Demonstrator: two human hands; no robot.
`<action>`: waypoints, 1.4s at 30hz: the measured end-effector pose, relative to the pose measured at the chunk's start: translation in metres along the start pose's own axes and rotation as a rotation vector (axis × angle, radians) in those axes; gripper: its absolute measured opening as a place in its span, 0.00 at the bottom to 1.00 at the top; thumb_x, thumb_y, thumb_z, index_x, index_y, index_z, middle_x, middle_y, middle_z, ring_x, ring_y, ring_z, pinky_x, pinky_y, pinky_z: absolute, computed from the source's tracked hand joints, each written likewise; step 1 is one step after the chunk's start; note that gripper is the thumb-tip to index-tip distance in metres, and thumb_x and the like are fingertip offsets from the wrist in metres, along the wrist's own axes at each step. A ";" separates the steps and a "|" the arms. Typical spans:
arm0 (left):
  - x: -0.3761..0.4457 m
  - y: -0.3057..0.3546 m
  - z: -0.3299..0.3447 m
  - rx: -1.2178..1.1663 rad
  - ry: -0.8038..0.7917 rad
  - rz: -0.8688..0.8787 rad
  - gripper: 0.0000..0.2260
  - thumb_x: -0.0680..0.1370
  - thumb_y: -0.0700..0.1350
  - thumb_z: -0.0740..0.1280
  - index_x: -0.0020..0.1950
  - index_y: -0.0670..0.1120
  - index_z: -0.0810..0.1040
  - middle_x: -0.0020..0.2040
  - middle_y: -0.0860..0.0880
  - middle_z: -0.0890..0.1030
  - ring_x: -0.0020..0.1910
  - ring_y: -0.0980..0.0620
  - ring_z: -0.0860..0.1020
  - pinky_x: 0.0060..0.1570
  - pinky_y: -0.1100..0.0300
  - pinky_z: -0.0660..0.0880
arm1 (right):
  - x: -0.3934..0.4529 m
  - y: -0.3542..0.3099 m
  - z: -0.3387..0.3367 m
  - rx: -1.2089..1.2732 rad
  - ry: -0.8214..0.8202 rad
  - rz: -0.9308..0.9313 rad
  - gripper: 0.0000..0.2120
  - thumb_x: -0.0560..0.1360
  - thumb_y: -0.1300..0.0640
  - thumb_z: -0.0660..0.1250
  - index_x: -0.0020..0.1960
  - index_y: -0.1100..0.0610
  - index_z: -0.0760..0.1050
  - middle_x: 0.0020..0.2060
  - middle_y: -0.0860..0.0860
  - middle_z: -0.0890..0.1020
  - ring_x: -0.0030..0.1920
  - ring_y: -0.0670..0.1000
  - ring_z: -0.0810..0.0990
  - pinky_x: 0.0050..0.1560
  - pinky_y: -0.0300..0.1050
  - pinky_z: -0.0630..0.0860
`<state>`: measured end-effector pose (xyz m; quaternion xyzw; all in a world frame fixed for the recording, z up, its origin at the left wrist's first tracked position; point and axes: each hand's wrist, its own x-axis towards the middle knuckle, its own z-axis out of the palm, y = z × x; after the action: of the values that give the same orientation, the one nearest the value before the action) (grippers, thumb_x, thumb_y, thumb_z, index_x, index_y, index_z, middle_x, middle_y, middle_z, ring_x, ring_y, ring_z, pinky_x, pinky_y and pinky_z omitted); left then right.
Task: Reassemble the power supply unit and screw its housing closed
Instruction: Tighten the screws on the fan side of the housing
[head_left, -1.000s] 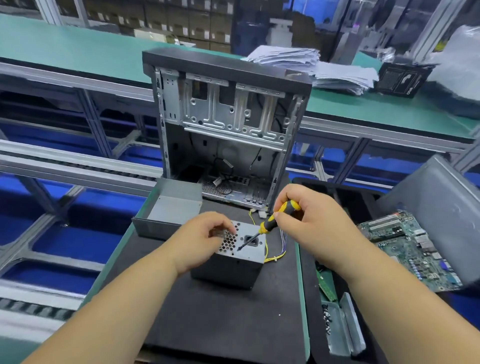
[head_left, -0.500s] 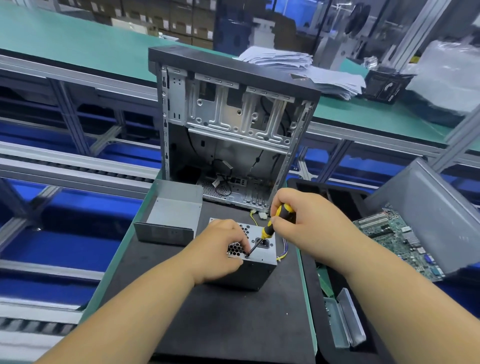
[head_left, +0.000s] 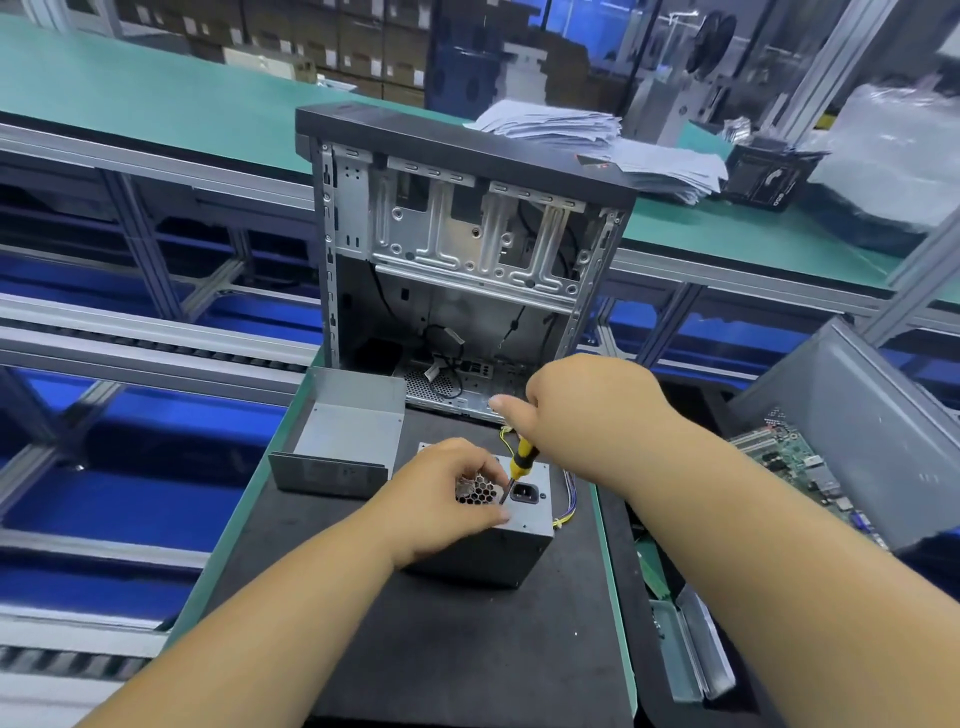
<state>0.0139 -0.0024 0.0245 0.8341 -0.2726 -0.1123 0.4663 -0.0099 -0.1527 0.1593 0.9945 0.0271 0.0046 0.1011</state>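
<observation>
The power supply unit (head_left: 498, 525) sits on the black mat (head_left: 441, 649), right under both hands. The left hand (head_left: 447, 499) curls over its top face, fingers on the honeycomb vent, steadying the box. The right hand (head_left: 587, 410) hovers just above and behind, clenched round the yellow-and-black screwdriver (head_left: 517, 467), whose tip comes down on the top face between the vent and the power socket (head_left: 524, 492). Thin coloured wires (head_left: 569, 493) spill from the unit's right side. Just left of it lies a loose grey metal cover (head_left: 343, 441). Behind both stands the open computer case (head_left: 457, 260).
</observation>
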 end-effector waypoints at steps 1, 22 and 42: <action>0.000 0.005 -0.001 -0.110 0.047 -0.005 0.11 0.67 0.55 0.77 0.46 0.61 0.79 0.49 0.59 0.79 0.50 0.63 0.76 0.52 0.65 0.72 | 0.000 0.000 0.001 0.054 -0.005 -0.011 0.23 0.80 0.36 0.51 0.40 0.52 0.71 0.34 0.47 0.74 0.38 0.52 0.75 0.33 0.44 0.66; 0.007 0.035 -0.017 -0.230 0.023 0.114 0.12 0.66 0.54 0.76 0.45 0.56 0.78 0.43 0.57 0.81 0.46 0.54 0.79 0.50 0.57 0.77 | -0.013 0.011 -0.012 0.139 0.009 -0.198 0.12 0.77 0.42 0.63 0.45 0.49 0.66 0.35 0.46 0.72 0.36 0.50 0.71 0.30 0.44 0.61; 0.008 0.042 -0.005 -0.347 0.036 0.065 0.14 0.65 0.45 0.80 0.43 0.58 0.80 0.37 0.57 0.80 0.38 0.57 0.77 0.35 0.60 0.77 | -0.006 -0.001 -0.008 -0.082 0.022 -0.028 0.25 0.79 0.36 0.53 0.33 0.53 0.68 0.30 0.48 0.71 0.30 0.51 0.69 0.28 0.40 0.61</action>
<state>0.0077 -0.0205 0.0633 0.7337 -0.2676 -0.1275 0.6114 -0.0164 -0.1501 0.1665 0.9889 0.0418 0.0152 0.1415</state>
